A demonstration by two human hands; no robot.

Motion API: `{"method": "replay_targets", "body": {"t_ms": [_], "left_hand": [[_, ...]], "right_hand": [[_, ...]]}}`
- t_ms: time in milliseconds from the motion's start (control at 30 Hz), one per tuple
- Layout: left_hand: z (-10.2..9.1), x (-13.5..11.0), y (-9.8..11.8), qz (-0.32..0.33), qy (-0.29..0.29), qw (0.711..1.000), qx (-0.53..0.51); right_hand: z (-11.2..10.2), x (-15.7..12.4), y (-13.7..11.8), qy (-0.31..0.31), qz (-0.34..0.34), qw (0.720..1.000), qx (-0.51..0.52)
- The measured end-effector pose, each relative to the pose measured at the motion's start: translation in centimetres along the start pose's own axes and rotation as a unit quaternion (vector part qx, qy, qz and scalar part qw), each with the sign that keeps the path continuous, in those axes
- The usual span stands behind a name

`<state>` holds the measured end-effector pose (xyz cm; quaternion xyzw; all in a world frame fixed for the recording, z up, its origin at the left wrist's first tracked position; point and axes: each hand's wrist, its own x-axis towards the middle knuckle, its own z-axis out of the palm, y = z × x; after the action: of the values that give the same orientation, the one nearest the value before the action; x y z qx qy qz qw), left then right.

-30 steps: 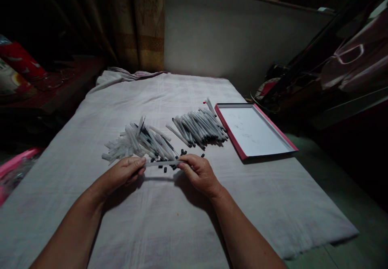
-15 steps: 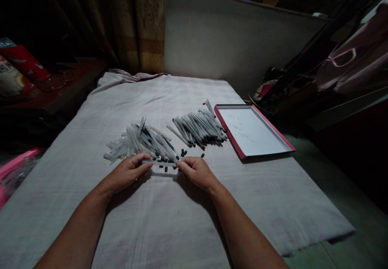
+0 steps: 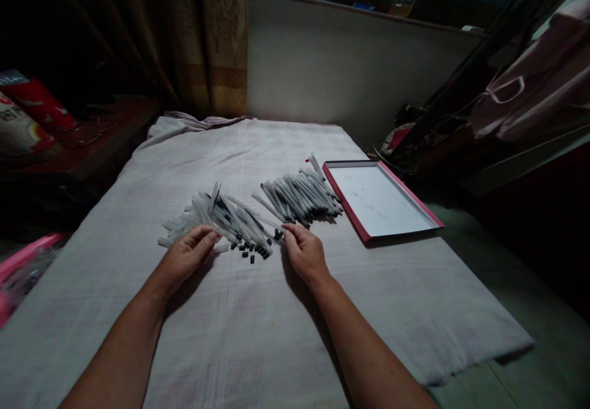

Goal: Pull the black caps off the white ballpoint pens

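Observation:
A translucent pen barrel (image 3: 222, 248) pokes out from under the fingers of my left hand (image 3: 190, 255), which is closed on it. My right hand (image 3: 306, 255) is pinched, its fingertips beside some small black plugs (image 3: 278, 234) and the end of a thin tube; what it holds, if anything, is hidden. Beyond my hands lies a loose pile of translucent barrels (image 3: 230, 212) with a few dark sticks among them. More black plugs (image 3: 252, 259) are scattered between my hands. Further right, a pile of barrels with black ends (image 3: 302, 194) lies roughly side by side.
A shallow box lid with red sides (image 3: 391, 203) and a white inside lies right of the piles. Everything rests on a pale checked cloth (image 3: 221, 341). A pink basket (image 3: 27, 252) stands by the left edge, and a wall (image 3: 322, 58) rises behind.
My hands have moved apart. Both were at the ends of one barrel; now my left hand alone has a barrel, and my right hand has shifted right and slightly away from me.

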<state>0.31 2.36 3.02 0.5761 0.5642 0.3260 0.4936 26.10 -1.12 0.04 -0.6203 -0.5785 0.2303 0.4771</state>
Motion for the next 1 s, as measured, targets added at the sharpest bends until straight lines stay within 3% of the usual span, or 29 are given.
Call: {"method": "replay_targets", "body": {"t_ms": [67,167,300,433,533,667,867,1000], "left_hand": [[-0.5,0.2,-0.1,0.062,0.080,0.993,0.060],[-1.2,0.5,-0.4,0.161,0.178,0.952,0.191],[-1.6,0.8,-1.2,0.248,0.220,0.884,0.331],[-1.3,1.4,-2.3,0.237,0.211,0.868,0.382],[-1.2,1.8,-3.1,0.234,0.191,0.868,0.393],[-1.2,2.0,-3.4,0.220,0.206,0.866,0.399],[-1.2,2.5,-4.0,0.093,0.249,0.871,0.414],[-1.4,3.2,-4.9,0.126,0.221,0.883,0.394]], "right_hand": [[0.3,0.0,-0.2,-0.004,-0.022,0.997,-0.073],[0.6,0.4,-0.8,-0.022,-0.047,0.984,-0.173],[1.5,1.1,-2.2,-0.053,-0.067,0.958,-0.275],[2.9,1.5,-3.2,-0.078,-0.069,0.940,-0.325],[3.1,1.5,-3.1,-0.064,-0.074,0.945,-0.312],[1.6,1.2,-1.6,-0.020,-0.066,0.963,-0.260],[-1.8,0.3,1.8,0.092,-0.008,0.976,-0.197],[-2.4,-0.4,2.7,0.106,0.001,0.978,-0.181]]}}
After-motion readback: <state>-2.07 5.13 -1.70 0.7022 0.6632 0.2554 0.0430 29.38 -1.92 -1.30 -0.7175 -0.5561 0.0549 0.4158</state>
